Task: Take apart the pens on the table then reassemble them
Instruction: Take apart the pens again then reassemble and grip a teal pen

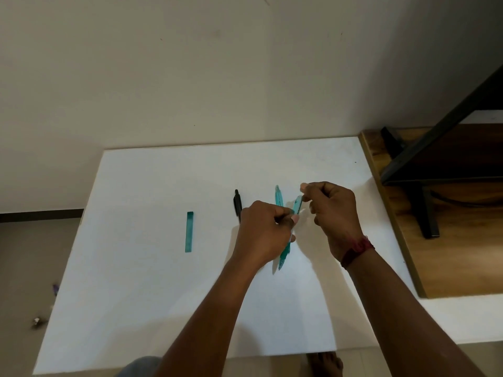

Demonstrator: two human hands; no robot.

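My left grip [264, 232] is closed around the middle of the teal pen [297, 204]. The fingers curl over the barrel, and the thumb tip shows at the side toward my right grip [333, 210]. The pen runs at a slant through this grip: its lower end sticks out below the fingers, pointing back toward me, and its upper end rises toward the right grip.

My right grip holds narrow. Thumb and forefinger pinch the upper end of the same teal pen and the other fingers are curled under. Both grips are raised above the tabletop [136, 295], near each other but apart, with only the pen bridging them. Whether the pen's parts are joined or loosened where they pass inside the left grip, I cannot tell.

A second teal pen [278, 195] lies on the tabletop just beyond the left grip, between the two grips, and its near part is hidden behind my knuckles. The black pen [237, 202] lies just left of the left grip, with its near end covered by that hand. A separate teal piece [189, 232] lies well to the left of the left grip, flat and lengthwise.

A red thread band [356, 247] circles my right wrist. To the right of the right grip is a wooden board [449, 254] with a black metal frame [424, 159] standing on it.
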